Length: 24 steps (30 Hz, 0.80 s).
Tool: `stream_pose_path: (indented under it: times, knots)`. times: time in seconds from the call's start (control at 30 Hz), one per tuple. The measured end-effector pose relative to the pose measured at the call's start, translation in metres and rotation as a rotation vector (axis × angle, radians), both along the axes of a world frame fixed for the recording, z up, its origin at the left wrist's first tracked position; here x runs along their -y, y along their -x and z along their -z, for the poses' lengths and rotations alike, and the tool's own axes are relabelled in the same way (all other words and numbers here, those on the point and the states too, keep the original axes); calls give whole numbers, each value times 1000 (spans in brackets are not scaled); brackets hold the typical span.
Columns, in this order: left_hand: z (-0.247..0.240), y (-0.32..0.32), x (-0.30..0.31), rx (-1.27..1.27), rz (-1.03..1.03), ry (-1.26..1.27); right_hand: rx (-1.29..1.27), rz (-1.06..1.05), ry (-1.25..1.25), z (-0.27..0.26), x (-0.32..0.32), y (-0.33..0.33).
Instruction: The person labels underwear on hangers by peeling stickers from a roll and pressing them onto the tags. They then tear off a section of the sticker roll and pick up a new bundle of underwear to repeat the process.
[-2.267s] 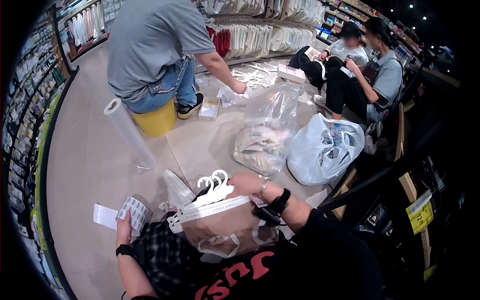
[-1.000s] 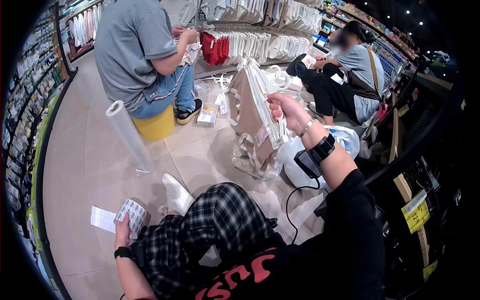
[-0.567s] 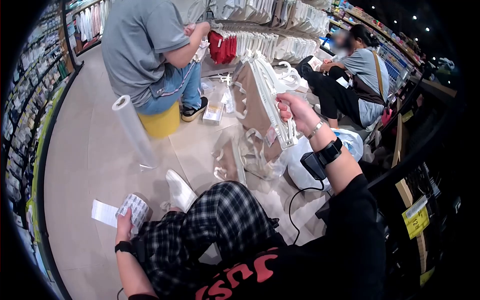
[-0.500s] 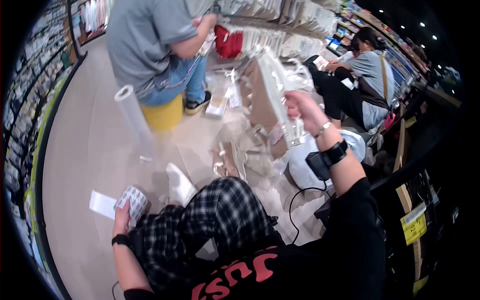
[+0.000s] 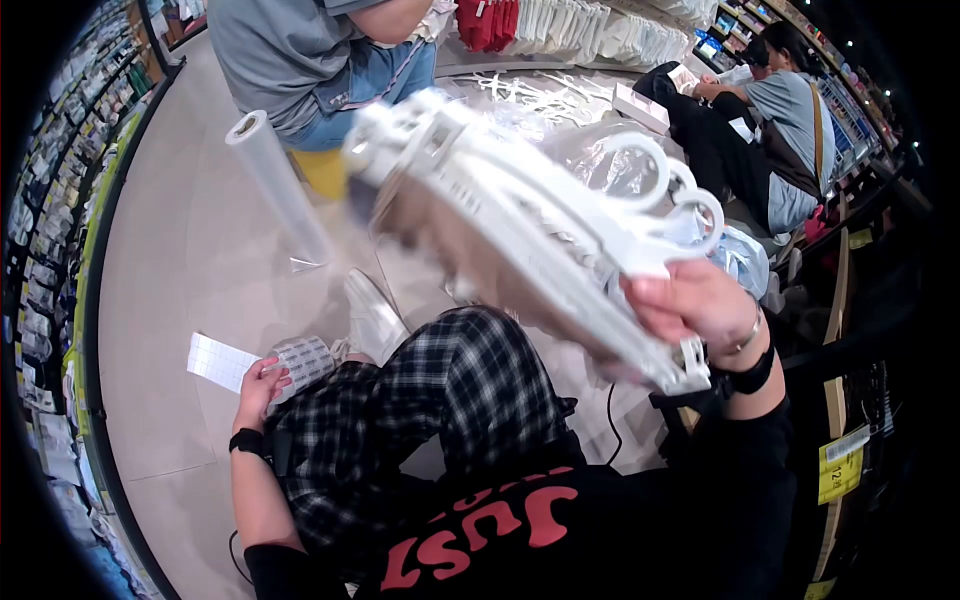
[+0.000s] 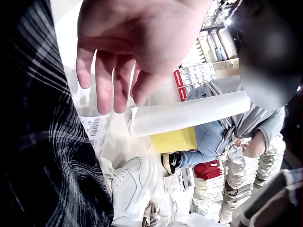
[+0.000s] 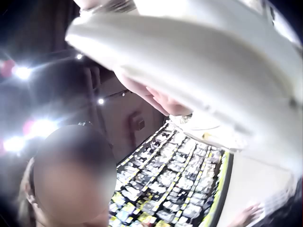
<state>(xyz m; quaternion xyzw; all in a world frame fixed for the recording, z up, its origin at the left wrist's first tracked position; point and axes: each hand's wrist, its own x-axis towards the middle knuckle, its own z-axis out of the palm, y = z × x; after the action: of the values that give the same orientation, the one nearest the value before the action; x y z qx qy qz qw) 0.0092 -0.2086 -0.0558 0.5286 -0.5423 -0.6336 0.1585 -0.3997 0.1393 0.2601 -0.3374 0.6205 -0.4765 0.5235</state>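
Observation:
My right hand (image 5: 700, 310) grips a bundle of white hangers (image 5: 530, 215) near one end, raised over the plaid-covered legs. Brown garments (image 5: 465, 255) hang from it, blurred. In the right wrist view the white hangers (image 7: 189, 61) fill the upper part, hiding much of that hand. At the lower left, my left hand (image 5: 262, 390) is beside a roll of printed labels (image 5: 305, 362) lying against the thigh, with a label strip (image 5: 222, 362) stretching left. The left wrist view has this hand (image 6: 137, 42) with fingers extended and apart, above barcoded labels (image 6: 94, 128).
An upright roll of clear film (image 5: 275, 185) stands before a person in grey (image 5: 265, 60) on a yellow bucket (image 5: 320, 170). Loose white hangers (image 5: 545, 100) and a pink-white box (image 5: 640, 108) lie farther back. A white shoe (image 5: 375, 318) is on the floor; stocked shelves (image 5: 50, 260) line the left.
My right hand has lifted the bundle from the lap, held it out, and brought it back nearer and larger in view, tilted. The left fingers have loosened from the label roll.

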Motion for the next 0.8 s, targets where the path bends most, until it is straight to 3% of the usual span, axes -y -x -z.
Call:
stream_pose_path:
  times: [0.1, 0.17, 0.23, 0.3, 0.4, 0.53, 0.63, 0.77, 0.8]
  knots:
    - [3, -1, 0, -12, -25, 0, 297, -240, 37, 13, -4, -5]
    - [18, -4, 6, -76, -32, 14, 335, -175, -154, 31, 7, -10]
    - [31, -19, 12, -246, -46, -5, 477, -200, -259, 87, 20, 0]
    - [1, 1, 1, -32, -40, 4, 533, -282, -292, 160, 31, 19]
    - [-12, 11, -9, -8, -29, -3, 361, -241, -401, 226, 37, 40]
    - [-8, 11, -9, 27, -2, -1, 41, -545, -337, 254, 40, 51]
    - [-4, 11, -5, 72, 21, -5, -200, -637, -272, 264, 41, 67]
    - [-3, 16, -6, 35, 13, 6, -62, -604, -481, 286, 52, 122]
    - [-12, 23, -12, 36, 130, 142, -44, -501, -551, 291, 59, 130]
